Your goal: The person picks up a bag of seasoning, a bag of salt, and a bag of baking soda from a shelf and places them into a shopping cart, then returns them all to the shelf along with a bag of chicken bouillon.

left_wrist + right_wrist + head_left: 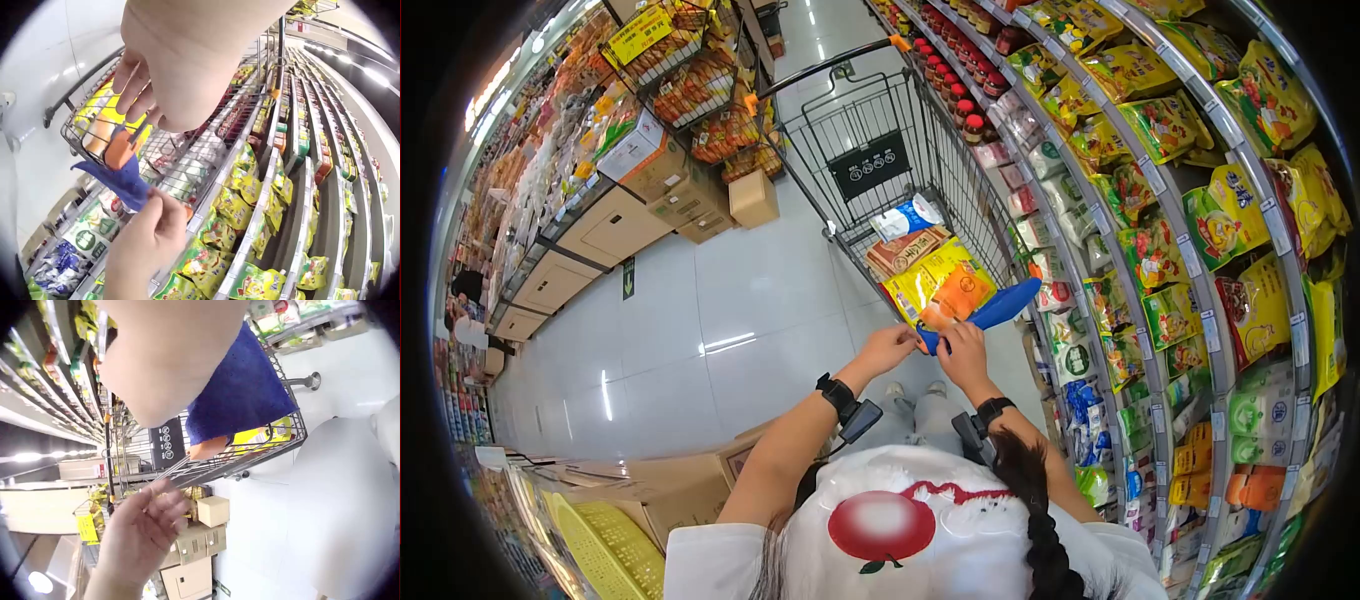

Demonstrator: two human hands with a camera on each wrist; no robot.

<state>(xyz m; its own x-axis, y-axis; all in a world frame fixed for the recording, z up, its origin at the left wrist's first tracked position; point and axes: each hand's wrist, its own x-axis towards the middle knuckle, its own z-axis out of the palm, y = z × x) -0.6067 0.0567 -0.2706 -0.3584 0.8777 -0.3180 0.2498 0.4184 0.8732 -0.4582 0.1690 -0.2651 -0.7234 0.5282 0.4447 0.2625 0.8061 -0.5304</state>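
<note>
A blue cloth point(998, 305) lies over the near rim of a wire shopping cart point(855, 125), beside an orange corner piece point(119, 151). My right hand point(963, 357) pinches the cloth's edge between thumb and fingers, seen clearly in the left wrist view. Close by at the same corner is my left hand point(887, 350). Its fingers are loosely bent, and the right wrist view shows its palm with nothing in it. Inside the cart lie a yellow packet point(920, 283) with an orange patch, a brown patterned packet point(907, 252) and a blue-and-white pack point(907, 217).
Shelves of yellow food bags point(1160, 128) and red-lidded jars point(973, 125) run along the cart's right side. To the left stand cardboard boxes point(615, 225) below a produce display, plus a wire rack point(690, 85). Pale floor tiles point(730, 290) lie between. A yellow basket point(605, 545) is at lower left.
</note>
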